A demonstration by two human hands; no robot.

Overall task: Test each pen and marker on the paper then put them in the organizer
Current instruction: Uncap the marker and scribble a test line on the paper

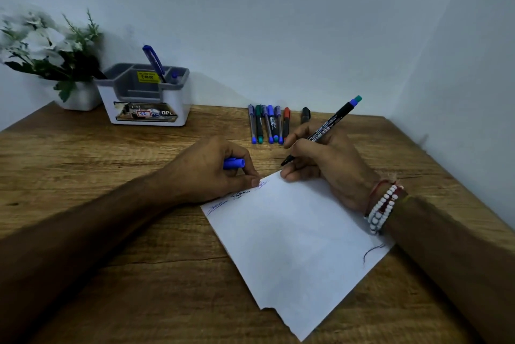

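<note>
A slim black marker with a teal end (323, 129) is pinched in the right hand (320, 162), its tip poised just beyond the white paper sheet's (292, 246) far corner. A blue cap (234, 163) is enclosed by the left hand (211, 170), pinning that edge. A stroke may land on the wooden table (111, 162). Open room lies toward the grey-and-white organizer (145, 98).

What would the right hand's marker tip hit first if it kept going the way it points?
Probably the wooden table just beyond the white paper's far corner. The black marker in the right hand slants down-left, tip hovering near that corner; height above the surface is unclear.
</note>
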